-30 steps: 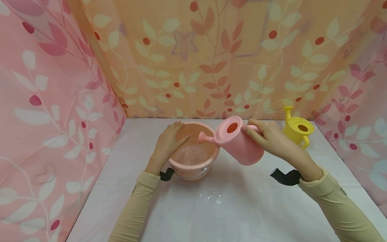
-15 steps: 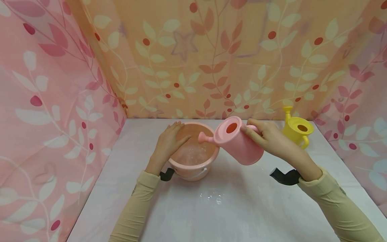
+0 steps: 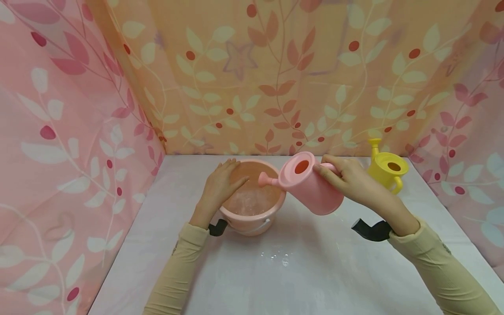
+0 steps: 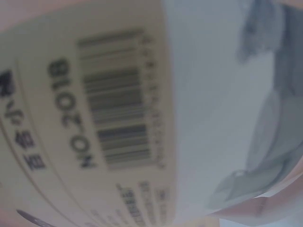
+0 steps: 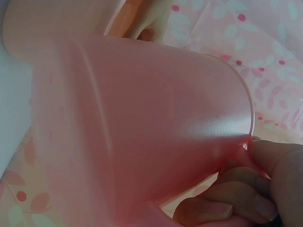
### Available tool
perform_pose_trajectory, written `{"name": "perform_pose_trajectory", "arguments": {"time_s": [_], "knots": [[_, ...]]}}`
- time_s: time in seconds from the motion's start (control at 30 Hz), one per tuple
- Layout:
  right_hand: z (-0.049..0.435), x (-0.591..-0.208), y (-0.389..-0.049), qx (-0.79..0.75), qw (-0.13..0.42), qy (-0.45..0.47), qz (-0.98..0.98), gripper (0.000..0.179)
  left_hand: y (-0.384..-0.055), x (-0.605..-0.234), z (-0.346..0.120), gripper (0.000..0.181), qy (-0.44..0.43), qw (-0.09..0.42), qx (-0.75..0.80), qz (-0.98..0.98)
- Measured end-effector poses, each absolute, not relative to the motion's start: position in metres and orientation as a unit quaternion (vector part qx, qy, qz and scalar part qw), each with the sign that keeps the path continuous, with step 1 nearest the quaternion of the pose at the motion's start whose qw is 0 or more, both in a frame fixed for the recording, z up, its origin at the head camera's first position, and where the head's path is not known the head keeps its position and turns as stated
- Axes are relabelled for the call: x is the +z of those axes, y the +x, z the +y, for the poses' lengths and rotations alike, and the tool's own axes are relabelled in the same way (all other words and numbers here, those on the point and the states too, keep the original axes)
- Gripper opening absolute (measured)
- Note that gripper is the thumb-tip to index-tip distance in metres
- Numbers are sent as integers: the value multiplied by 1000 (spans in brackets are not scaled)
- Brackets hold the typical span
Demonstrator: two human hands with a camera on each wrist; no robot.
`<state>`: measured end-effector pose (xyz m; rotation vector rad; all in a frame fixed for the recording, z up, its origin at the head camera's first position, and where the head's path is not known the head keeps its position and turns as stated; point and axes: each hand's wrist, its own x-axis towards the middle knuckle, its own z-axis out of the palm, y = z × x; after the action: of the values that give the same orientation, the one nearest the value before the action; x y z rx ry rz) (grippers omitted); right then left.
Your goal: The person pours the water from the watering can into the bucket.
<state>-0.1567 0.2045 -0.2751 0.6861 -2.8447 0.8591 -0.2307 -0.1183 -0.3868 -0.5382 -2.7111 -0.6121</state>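
My right hand (image 3: 348, 179) grips the handle of a pink watering can (image 3: 311, 192), fingers curled round it in the right wrist view. The can is tilted left, its spout head (image 3: 265, 179) over the inside of a pale pink bucket (image 3: 252, 223). Rippling water (image 3: 248, 201) shows in the bucket. My left hand (image 3: 217, 183) rests on the bucket's left rim, fingers fairly straight and thumb over the inside; part of the rim is hidden beneath it. Close up in the left wrist view is the bucket's wall with a barcode label (image 4: 116, 99).
A yellow watering can (image 3: 387, 170) stands at the back right of the white table (image 3: 252, 280). Water drops (image 3: 279, 258) lie in front of the bucket. Leaf-patterned cloth (image 3: 252, 78) hangs behind and on both sides.
Both hands, the pink watering can and the bucket stay almost in place. The ripples on the water in the bucket shift.
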Motion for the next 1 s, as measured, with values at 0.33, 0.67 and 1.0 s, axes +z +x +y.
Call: {"name": "perform_pose_trajectory", "arguments": {"time_s": [0.33, 0.67, 1.0], "knots": [[204, -275, -157, 280, 56, 232, -930, 31, -231, -388, -118, 61, -190, 159, -216, -944], [203, -274, -156, 281, 49, 226, -931, 30, -231, -388, -119, 63, -188, 153, -216, -946], [203, -274, -156, 279, 49, 226, -932, 30, -231, -387, -118, 62, -183, 148, -216, -948]]}}
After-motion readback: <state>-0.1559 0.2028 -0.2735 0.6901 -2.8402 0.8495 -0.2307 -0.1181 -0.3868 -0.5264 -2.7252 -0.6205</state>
